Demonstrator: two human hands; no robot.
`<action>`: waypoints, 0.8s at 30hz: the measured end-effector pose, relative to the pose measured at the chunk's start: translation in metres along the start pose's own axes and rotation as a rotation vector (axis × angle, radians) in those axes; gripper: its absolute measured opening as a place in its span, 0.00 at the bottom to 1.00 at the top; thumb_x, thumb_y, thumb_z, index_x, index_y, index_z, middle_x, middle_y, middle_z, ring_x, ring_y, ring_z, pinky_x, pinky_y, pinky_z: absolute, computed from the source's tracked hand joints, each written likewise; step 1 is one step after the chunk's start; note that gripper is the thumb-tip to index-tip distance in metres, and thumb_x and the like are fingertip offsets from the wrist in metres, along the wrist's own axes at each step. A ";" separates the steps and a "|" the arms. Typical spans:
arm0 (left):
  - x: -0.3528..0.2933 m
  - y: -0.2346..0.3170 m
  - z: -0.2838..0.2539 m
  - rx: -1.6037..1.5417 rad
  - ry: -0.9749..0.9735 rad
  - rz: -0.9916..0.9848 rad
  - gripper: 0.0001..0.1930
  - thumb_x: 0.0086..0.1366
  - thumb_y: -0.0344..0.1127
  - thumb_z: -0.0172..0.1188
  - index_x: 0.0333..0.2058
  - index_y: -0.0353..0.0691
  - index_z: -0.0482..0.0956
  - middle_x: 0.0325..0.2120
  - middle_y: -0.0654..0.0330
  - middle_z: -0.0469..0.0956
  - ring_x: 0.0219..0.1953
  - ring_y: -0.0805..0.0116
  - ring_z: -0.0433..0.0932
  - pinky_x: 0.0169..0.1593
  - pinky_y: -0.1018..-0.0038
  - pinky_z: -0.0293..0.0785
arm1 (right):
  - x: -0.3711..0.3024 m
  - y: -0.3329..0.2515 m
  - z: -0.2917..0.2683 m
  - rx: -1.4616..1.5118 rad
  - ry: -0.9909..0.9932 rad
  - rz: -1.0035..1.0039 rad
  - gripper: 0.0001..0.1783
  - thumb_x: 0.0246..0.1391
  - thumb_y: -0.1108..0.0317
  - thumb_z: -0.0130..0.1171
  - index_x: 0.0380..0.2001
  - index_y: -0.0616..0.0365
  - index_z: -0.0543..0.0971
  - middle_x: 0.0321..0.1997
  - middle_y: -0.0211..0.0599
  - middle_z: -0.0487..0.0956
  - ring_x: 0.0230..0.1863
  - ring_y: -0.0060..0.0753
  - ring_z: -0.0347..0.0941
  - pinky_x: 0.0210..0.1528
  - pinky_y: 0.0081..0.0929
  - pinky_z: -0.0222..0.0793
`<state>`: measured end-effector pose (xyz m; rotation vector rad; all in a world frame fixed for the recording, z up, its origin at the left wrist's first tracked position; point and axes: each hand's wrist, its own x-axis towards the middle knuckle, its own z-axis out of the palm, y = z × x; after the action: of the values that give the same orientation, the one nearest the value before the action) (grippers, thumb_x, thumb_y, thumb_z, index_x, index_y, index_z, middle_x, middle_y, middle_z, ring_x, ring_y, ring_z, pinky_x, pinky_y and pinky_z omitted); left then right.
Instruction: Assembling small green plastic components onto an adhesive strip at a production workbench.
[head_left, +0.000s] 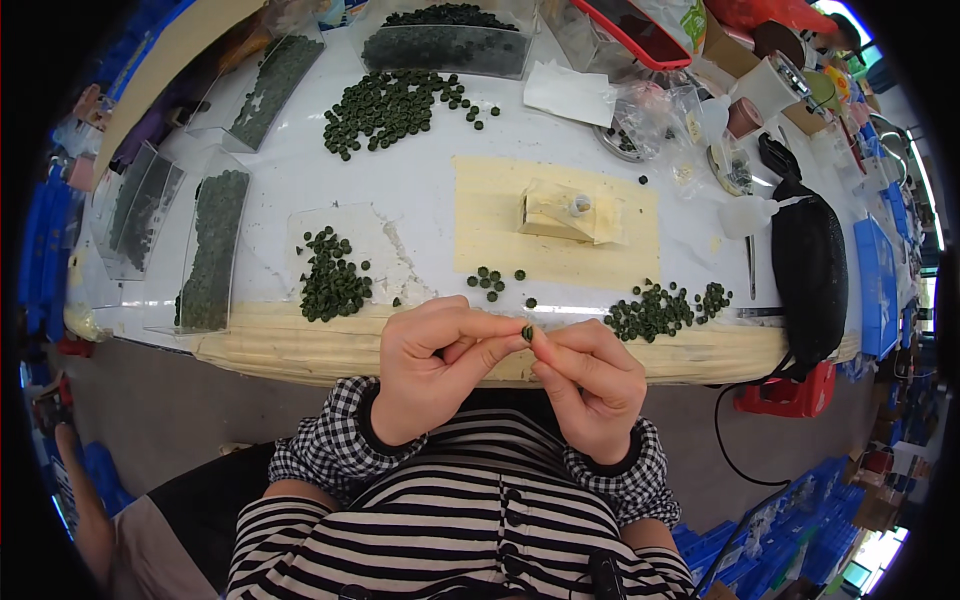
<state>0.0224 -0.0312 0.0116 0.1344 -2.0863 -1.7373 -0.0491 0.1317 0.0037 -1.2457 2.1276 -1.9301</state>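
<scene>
Between my two hands, above the table's front edge, is a small dark green round piece (527, 332). The thumb and index finger of my left hand (435, 350) pinch it from one side. My right hand (590, 380) pinches it from the other, so only a sliver of it shows. A few like pieces (491, 280) lie just beyond my fingers. To the left is a heap of green pieces (335, 280), some of them cone-shaped. A looser heap (665, 312) lies to the right, by the padded edge.
A taped block with a small white nozzle (580, 205) stands on a yellow sheet (480, 220). Clear trays of green pieces (212, 250) line the left and back, near a large loose pile (385, 110). A black pouch (808, 270) and white squeeze bottle (745, 215) lie right.
</scene>
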 end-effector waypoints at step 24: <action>0.007 0.002 -0.023 0.550 -0.028 0.047 0.05 0.55 0.23 0.63 0.33 0.35 0.82 0.14 0.61 0.66 0.14 0.74 0.62 0.19 0.78 0.57 | 0.002 0.010 -0.044 -0.962 0.102 0.124 0.21 0.48 0.68 0.64 0.48 0.60 0.77 0.43 0.40 0.75 0.47 0.47 0.67 0.52 0.41 0.61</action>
<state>0.0251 -0.0545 0.0180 0.2173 -2.5130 -1.1034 -0.0784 0.1667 0.0068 -1.0053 3.2282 -0.8859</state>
